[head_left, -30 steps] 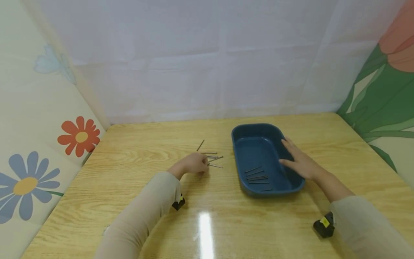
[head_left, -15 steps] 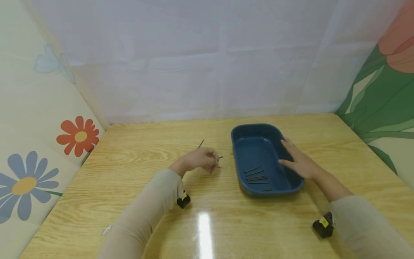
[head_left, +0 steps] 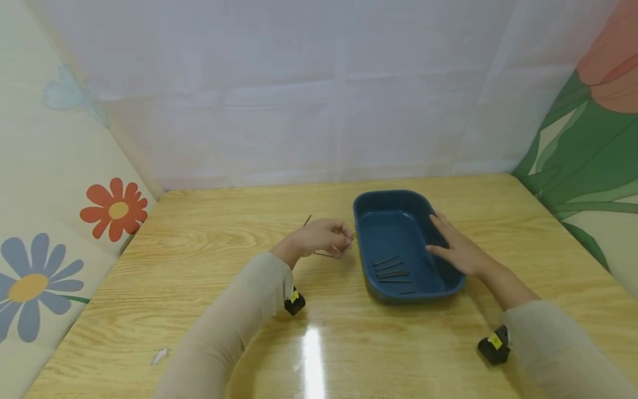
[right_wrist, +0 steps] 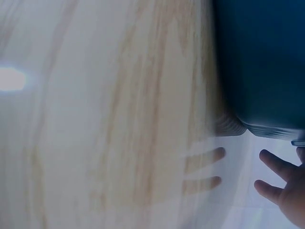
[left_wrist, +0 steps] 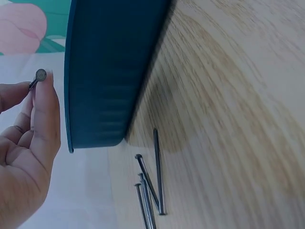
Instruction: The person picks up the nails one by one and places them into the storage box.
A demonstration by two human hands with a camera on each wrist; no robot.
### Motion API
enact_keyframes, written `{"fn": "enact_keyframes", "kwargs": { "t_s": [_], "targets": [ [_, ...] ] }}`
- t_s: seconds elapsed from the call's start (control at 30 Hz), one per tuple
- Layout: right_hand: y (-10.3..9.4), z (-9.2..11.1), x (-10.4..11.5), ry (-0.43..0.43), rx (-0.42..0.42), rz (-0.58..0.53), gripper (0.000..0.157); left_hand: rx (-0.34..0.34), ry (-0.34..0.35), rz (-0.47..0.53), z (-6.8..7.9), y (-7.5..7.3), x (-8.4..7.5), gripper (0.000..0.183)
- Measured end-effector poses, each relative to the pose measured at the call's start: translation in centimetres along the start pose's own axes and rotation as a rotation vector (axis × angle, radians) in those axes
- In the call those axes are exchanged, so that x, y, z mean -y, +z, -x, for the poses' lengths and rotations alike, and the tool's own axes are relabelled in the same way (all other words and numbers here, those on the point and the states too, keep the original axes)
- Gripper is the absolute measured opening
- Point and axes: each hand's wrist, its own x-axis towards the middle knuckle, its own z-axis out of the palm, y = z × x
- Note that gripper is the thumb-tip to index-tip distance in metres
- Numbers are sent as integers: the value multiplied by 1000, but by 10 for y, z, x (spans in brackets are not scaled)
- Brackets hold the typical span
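Observation:
My left hand (head_left: 323, 235) is held over the table just left of the blue plastic basin (head_left: 394, 235). In the left wrist view its thumb and finger pinch a nail (left_wrist: 41, 75), the round head showing above the fingertips. Several more nails (left_wrist: 158, 171) lie loose on the wood below the hand; in the head view the hand hides most of them. Inside the basin, several dark nails (head_left: 394, 273) lie near the front left. My right hand (head_left: 457, 252) rests on the basin's right rim with fingers spread and fairly straight.
A single nail (head_left: 307, 220) lies behind the left hand. A small white scrap (head_left: 159, 356) is at the front left of the wooden table (head_left: 224, 321). White cloth (head_left: 279, 122) hangs behind the table, and flower-printed panels (head_left: 45, 183) stand at both sides.
My left hand has risen from the loose nails and moved right towards the basin, a nail now between its fingers. The right hand has stayed on the rim.

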Motion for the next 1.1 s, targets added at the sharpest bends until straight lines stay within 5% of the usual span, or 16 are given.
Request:
{"fn": "enact_keyframes", "kwargs": {
  "t_s": [0.63, 1.1],
  "targets": [
    [0, -1, -3, -4, -7, 18, 72, 9, 63, -27, -32, 27, -36, 14],
    [1, -1, -3, 1, -8, 13, 72, -13, 67, -104, -55, 34, -31, 22]
  ]
}}
